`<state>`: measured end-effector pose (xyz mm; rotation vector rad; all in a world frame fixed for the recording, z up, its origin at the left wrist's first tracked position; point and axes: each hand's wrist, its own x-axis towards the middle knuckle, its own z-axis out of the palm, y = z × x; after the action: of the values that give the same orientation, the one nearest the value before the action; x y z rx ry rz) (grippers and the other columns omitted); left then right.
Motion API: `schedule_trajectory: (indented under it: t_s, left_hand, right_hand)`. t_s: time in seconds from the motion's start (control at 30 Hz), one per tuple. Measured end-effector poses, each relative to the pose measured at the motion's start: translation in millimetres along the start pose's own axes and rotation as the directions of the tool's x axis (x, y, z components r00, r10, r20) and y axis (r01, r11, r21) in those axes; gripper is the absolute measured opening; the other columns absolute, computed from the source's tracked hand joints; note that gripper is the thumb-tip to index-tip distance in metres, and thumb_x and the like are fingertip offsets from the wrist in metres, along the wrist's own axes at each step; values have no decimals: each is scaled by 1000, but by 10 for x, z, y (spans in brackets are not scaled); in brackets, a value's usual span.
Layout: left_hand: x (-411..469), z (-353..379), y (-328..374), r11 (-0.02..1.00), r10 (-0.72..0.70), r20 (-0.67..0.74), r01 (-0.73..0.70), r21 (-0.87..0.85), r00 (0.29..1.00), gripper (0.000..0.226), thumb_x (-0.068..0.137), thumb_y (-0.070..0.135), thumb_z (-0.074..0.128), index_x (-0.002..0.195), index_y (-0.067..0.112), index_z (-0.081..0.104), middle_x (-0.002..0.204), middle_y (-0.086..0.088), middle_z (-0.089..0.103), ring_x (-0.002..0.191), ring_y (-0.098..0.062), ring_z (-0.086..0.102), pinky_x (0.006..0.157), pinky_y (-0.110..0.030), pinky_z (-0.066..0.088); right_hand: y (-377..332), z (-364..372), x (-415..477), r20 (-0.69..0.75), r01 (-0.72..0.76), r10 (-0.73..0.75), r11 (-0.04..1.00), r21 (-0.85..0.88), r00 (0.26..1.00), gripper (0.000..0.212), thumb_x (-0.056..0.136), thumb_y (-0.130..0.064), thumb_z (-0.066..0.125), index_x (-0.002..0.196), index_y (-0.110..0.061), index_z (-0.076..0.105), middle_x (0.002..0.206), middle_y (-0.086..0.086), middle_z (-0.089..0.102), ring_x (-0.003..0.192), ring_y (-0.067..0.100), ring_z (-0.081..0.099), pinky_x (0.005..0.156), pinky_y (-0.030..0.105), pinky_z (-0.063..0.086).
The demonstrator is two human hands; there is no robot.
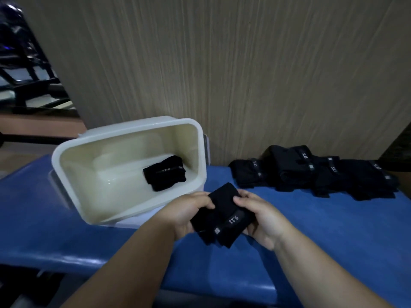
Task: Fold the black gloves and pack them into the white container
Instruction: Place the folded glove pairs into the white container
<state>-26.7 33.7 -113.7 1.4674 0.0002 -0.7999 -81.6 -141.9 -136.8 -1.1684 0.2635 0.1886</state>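
On the far left, past the edge of the blue padded bench, there is a dark metal frame, too blurry to name. Next, on the bench, sits the white container. It is tipped, so its open top faces the person. One folded black glove lies inside it, at the right end of the bottom.

Just near the container's front rim, the left hand holds the left side of a folded black glove. Its thumb is on top and its fingers are curled under. This glove is held up a little above the bench, in the middle, with its gray letters facing up. The right hand pinches the right side of the same glove, thumb on top.

To the far right, a pile of black gloves lies flat on the bench, close to the wood-look wall behind it.
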Motion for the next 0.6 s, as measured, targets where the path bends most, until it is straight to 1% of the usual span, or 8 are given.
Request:
schedule_trajectory:
  t_s: [0.07,0.13,0.23,0.3,0.4,0.47,0.5,0.6]
  left_hand:
    - [-52,-113,4,1000,4,-7,-4,29,1000,29,88,4,49,110,14,65,98,-11,69,87,-23,65,67,-30,53]
    - [-100,-237,18,999,36,-44,-34,38,998,26,90,7,52,112,13,65,98,-10,69,87,-22,65,68,-31,54]
    - [-159,-431,20,994,86,-154,-96,-56,984,22,92,13,60,113,8,60,104,-14,68,85,-24,67,63,-36,56]
    - [-202,-550,15,976,95,-219,-134,-173,971,24,91,15,63,112,4,59,104,-16,70,84,-26,70,59,-36,57]
    - [-251,-730,16,940,129,-257,-201,-277,958,34,88,15,67,118,3,57,106,-15,72,89,-27,72,62,-33,58]
    - [-291,-837,26,932,157,-274,-234,-278,949,38,86,14,69,121,4,56,106,-15,72,92,-28,72,69,-37,59]
    - [-303,-885,31,929,167,-301,-252,-272,939,37,86,11,69,119,4,55,105,-15,72,92,-29,72,72,-38,59]
    - [-337,-1010,45,917,183,-398,-302,-261,899,32,86,6,69,113,4,54,103,-17,70,88,-30,71,73,-40,59]
  right_hand:
    - [41,146,15,-20,1,-2,998,-60,1000,27,89,-15,60,115,-12,62,100,11,71,91,24,65,82,39,50]
    - [87,306,62,-75,22,-28,997,-72,997,18,89,-12,61,106,-9,65,90,11,71,82,24,64,76,36,49]
    - [145,564,172,-131,92,-104,991,-101,986,5,89,-10,61,94,-9,64,79,9,71,69,20,65,63,30,50]
    - [177,738,261,-163,128,-139,989,-74,977,6,89,-8,61,95,-6,63,79,11,71,66,20,66,57,28,52]
    - [209,994,369,-216,165,-170,985,-41,962,9,89,-7,62,97,-3,62,85,17,71,71,25,66,62,32,55]
    - [226,1142,439,-242,180,-188,982,-53,952,8,88,-7,64,95,-5,61,85,18,70,72,27,66,64,35,55]
    - [232,1208,469,-251,181,-194,981,-74,948,8,88,-8,65,94,-6,60,85,17,70,71,27,66,62,36,55]
    - [227,1399,524,-268,177,-195,980,-90,943,10,87,-10,66,94,-8,59,86,18,69,72,30,67,62,45,58]
